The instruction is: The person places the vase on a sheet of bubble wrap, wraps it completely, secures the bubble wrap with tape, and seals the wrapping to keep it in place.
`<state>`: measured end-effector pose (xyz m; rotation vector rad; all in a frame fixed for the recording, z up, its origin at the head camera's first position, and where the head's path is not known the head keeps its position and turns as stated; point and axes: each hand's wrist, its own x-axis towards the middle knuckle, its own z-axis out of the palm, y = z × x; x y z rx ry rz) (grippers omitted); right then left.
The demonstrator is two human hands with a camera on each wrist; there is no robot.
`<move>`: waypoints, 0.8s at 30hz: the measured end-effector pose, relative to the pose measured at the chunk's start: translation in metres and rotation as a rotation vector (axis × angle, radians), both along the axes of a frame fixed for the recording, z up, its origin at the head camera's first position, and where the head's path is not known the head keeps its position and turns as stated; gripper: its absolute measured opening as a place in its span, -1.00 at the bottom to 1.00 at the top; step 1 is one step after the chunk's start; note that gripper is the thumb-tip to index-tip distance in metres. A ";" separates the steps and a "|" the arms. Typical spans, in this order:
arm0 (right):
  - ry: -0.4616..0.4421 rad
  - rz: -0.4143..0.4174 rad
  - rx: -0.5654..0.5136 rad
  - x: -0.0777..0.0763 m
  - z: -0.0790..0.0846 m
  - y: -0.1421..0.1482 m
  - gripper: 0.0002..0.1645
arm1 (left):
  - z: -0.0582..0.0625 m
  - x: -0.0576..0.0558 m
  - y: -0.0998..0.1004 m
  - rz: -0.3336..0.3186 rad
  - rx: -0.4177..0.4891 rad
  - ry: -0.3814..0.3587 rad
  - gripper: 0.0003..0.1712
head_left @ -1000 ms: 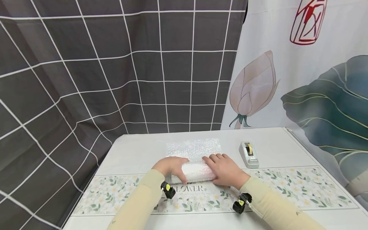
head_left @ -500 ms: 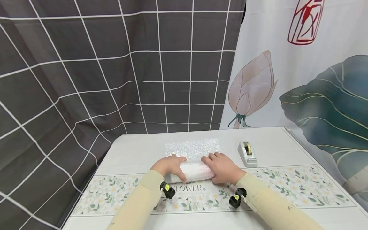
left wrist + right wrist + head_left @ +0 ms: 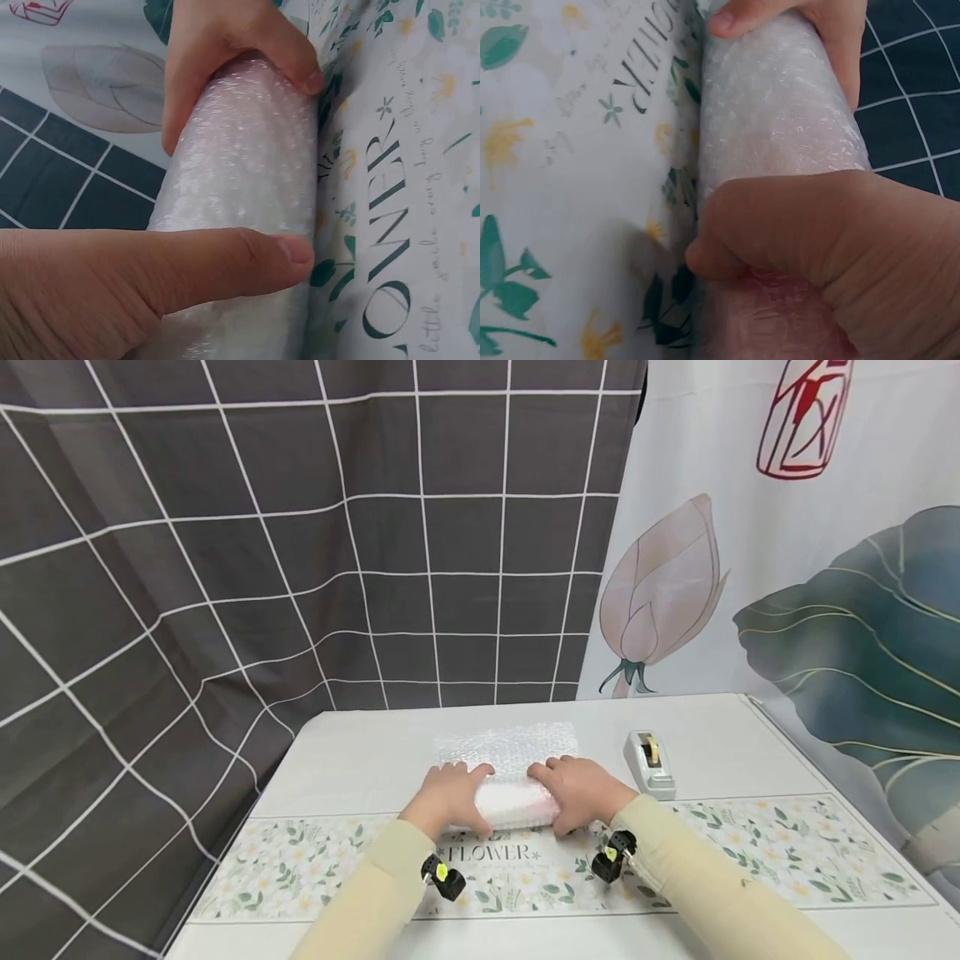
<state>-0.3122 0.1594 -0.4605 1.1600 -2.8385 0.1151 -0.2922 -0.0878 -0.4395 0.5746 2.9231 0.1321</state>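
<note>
A bubble-wrapped bundle [image 3: 517,802], roughly a cylinder, lies across the middle of the table, and the rest of the bubble wrap sheet [image 3: 506,743] spreads flat behind it. Something pinkish shows faintly through the layers at its right end. My left hand [image 3: 447,797] grips the left end, thumb [image 3: 262,259] on the near side and fingers over the far side. The right end is held by my right hand [image 3: 585,789], its thumb bent against the near side in the right wrist view. What is wrapped inside is hidden by the layers.
A white tape dispenser [image 3: 649,767] with a yellowish roll stands to the right, behind the right hand. The tablecloth [image 3: 330,893] has a floral band with the word FLOWER. A dark checked curtain [image 3: 390,568] and a white printed one [image 3: 675,443] hang behind the table.
Both hands have moved slightly away from the body with the bundle, which has rolled a little onto the flat sheet. More of the printed lettering shows in front of it.
</note>
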 end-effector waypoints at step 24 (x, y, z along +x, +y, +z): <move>-0.481 -0.182 -0.012 -0.007 0.011 -0.004 -0.09 | -0.019 -0.004 0.016 -0.184 -0.117 0.269 -0.11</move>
